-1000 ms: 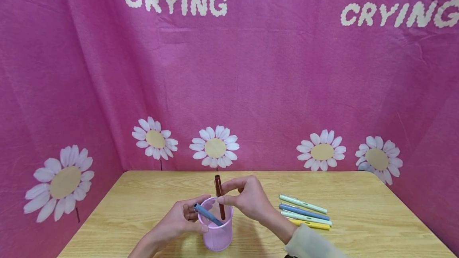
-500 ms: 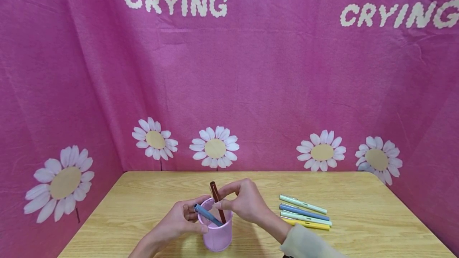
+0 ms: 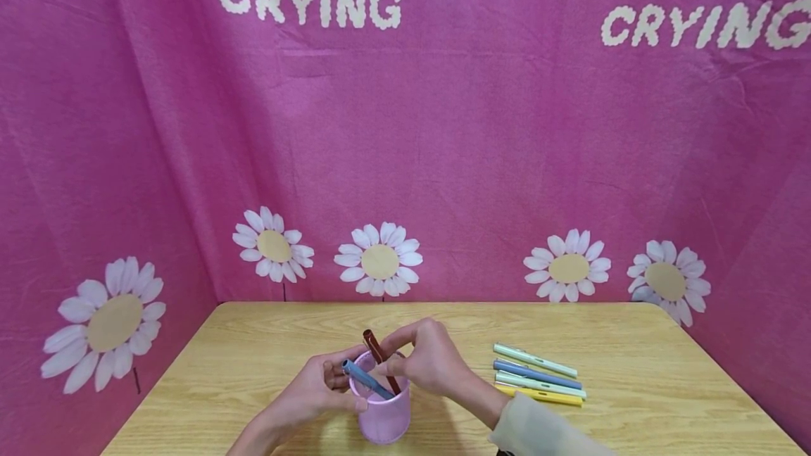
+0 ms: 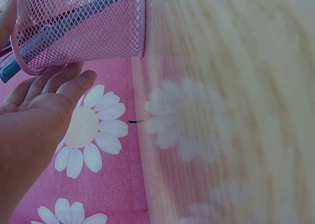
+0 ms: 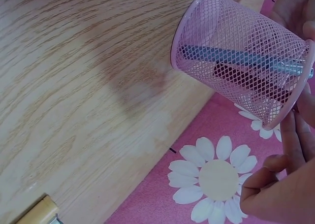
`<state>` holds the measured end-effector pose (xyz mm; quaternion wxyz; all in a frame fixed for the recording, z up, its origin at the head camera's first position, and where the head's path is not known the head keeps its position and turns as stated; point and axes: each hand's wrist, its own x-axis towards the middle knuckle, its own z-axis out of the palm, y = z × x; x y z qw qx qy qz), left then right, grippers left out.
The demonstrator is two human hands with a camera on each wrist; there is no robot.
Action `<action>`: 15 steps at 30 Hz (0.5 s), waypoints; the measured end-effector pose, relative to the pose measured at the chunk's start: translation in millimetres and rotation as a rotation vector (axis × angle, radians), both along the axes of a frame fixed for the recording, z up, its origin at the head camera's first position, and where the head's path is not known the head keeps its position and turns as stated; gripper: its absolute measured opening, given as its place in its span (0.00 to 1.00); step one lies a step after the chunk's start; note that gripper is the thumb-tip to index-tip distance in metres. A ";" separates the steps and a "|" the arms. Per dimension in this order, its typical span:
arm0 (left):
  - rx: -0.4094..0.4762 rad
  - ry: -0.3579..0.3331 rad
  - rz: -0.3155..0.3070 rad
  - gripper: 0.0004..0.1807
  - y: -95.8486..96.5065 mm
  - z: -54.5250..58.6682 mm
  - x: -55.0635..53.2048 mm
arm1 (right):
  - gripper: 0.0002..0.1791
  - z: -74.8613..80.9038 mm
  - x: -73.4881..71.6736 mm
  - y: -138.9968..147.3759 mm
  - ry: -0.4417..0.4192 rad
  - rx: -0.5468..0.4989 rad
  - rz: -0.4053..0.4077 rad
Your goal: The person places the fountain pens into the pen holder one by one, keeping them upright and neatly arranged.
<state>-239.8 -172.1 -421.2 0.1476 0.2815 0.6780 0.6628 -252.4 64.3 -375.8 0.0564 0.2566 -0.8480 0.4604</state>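
A pink mesh pen cup (image 3: 385,423) stands near the front of the table. My left hand (image 3: 313,389) holds it at the left, thumb over the near side of the rim and fingers behind. Inside leans a blue-grey pen (image 3: 366,378), its top end sticking out toward the left hand. Between thumb and index finger, my right hand (image 3: 434,363) pinches a dark red-brown pen (image 3: 372,344) at the cup's mouth, tilted to the left. Through the mesh in the right wrist view, the lower end of the brown pen (image 5: 246,81) is inside, short of the base.
Right of the cup, several pens lie side by side on the wooden table (image 3: 646,378): a mint pen (image 3: 535,360), a blue pen (image 3: 538,376), another mint pen and a yellow pen (image 3: 551,397) near the right sleeve. A pink flowered cloth (image 3: 469,160) hangs behind.
My right hand has lowered the brown pen further into the cup and tipped its top leftward. My left hand, the cup and the blue-grey pen have stayed put.
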 end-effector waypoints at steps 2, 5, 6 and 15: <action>-0.001 -0.010 0.001 0.43 0.3 0.3 0.5 | 0.08 -0.3 0.2 -0.9 -0.010 0.002 -0.005; -0.002 -0.021 0.000 0.44 0.3 0.5 1.1 | 0.08 -1.8 -0.5 -1.9 -0.019 -0.001 -0.005; 0.001 -0.025 -0.001 0.44 0.3 0.5 1.2 | 0.08 -2.5 -0.6 -2.1 -0.018 -0.001 -0.004; 0.011 -0.009 -0.003 0.39 -0.6 0.2 -0.2 | 0.10 0.9 -2.9 4.7 0.025 0.019 -0.012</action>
